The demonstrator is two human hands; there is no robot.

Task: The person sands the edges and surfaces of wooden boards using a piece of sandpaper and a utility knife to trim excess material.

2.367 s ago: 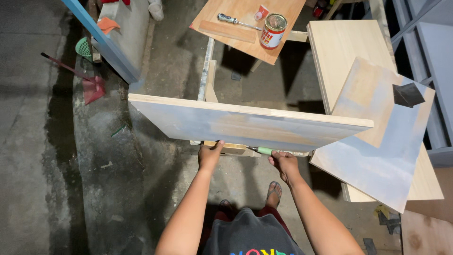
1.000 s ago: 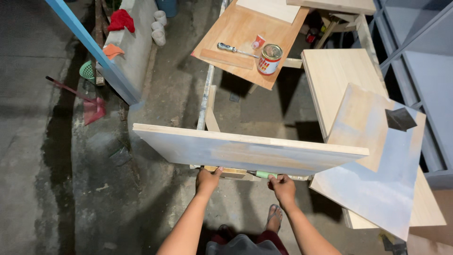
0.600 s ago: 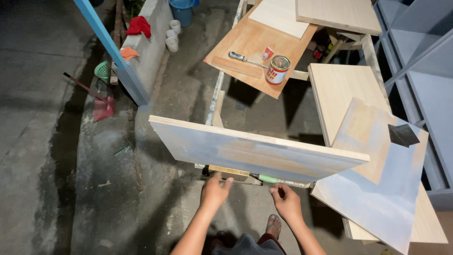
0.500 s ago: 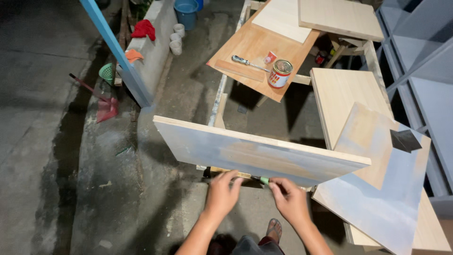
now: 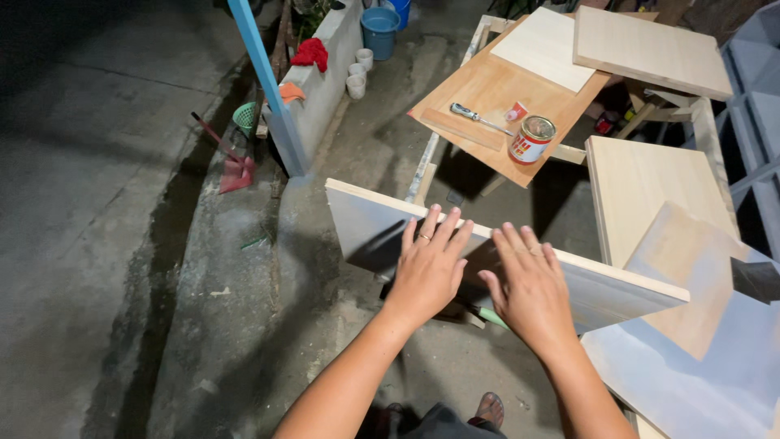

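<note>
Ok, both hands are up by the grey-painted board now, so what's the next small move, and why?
Probably close both hands onto the grey-painted board's top edge. The left hand and right hand are spread open with fingertips at that edge, not clearly gripping, and the board stands on edge, tilted, with a green-handled tool lying below it. A firm hold would likely steady it.

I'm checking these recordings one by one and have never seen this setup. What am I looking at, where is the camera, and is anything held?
The one view comes from a camera worn on a person's head, looking down at their bare arms. The left hand and right hand are spread flat, fingers open, against a long pale board that stands on its edge; neither grips anything. Behind, a wooden work surface carries a red tin and a metal tool. A blue pole leans at left.
</note>
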